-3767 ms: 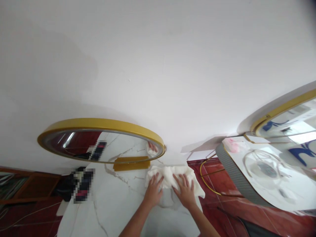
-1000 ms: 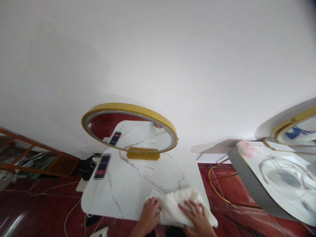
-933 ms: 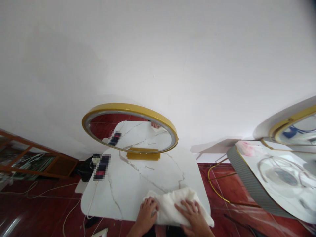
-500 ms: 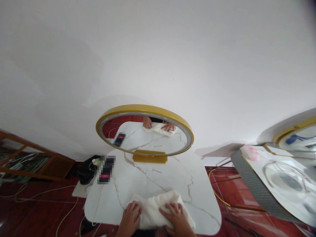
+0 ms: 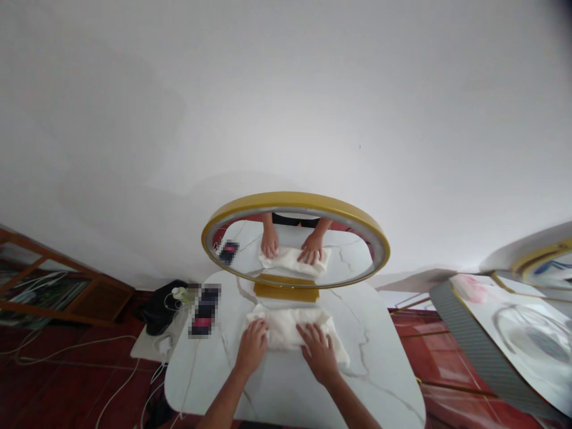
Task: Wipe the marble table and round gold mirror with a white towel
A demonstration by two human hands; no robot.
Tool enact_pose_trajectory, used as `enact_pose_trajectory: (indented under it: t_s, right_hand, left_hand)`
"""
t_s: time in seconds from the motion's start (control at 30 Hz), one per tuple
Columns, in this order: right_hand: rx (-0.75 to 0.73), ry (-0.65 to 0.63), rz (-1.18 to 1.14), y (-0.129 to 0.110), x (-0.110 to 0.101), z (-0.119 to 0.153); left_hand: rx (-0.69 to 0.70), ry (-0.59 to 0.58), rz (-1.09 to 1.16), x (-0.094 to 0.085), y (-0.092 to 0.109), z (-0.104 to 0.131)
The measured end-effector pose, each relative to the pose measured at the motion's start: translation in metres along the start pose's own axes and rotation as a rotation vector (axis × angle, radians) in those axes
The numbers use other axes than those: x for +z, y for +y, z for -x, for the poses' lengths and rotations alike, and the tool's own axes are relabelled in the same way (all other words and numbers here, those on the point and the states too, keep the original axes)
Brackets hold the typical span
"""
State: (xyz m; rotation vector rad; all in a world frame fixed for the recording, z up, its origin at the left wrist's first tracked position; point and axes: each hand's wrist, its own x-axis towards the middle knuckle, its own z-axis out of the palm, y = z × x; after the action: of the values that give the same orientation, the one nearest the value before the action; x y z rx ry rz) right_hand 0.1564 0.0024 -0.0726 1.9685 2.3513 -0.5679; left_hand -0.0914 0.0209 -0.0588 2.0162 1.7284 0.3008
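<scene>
A folded white cloth (image 5: pixel 286 329) lies flat on the marble-patterned white table (image 5: pixel 379 381), just in front of the mirror's gold base. My left hand (image 5: pixel 252 345) rests on the cloth's left end, fingers pointing forward and lying flat. On the right part of the cloth is my right hand (image 5: pixel 319 353), palm down with its fingers spread. Both hands and the cloth are reflected in the round gold-framed mirror (image 5: pixel 295 244).
A pixelated dark and pink object (image 5: pixel 205 310) lies at the table's left edge. Beyond it are a black bag (image 5: pixel 158 313) and white cables. To the right stands another table (image 5: pixel 469 328) with a second mirror. A wooden cabinet (image 5: pixel 98 298) is far left.
Both hands and the cloth have moved forward, away from the table's front edge towards the mirror base. The camera view has shifted slightly, and more of the forearms shows.
</scene>
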Motion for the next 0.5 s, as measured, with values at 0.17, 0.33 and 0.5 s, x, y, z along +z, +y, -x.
enact_pose_trajectory:
  t_s: [0.17, 0.33, 0.5]
  right_hand:
    - [0.096, 0.041, 0.004, -0.013, -0.005, -0.029]
    - [0.074, 0.085, 0.003, -0.015, 0.008, 0.001]
    - [-0.069, 0.046, -0.045, 0.001, 0.035, 0.069]
  left_hand:
    - [0.115, 0.046, -0.011, 0.007, -0.016, -0.016]
    - [0.09, 0.022, 0.009, 0.011, -0.021, 0.013]
    - [0.09, -0.13, 0.114, 0.0, -0.025, 0.07]
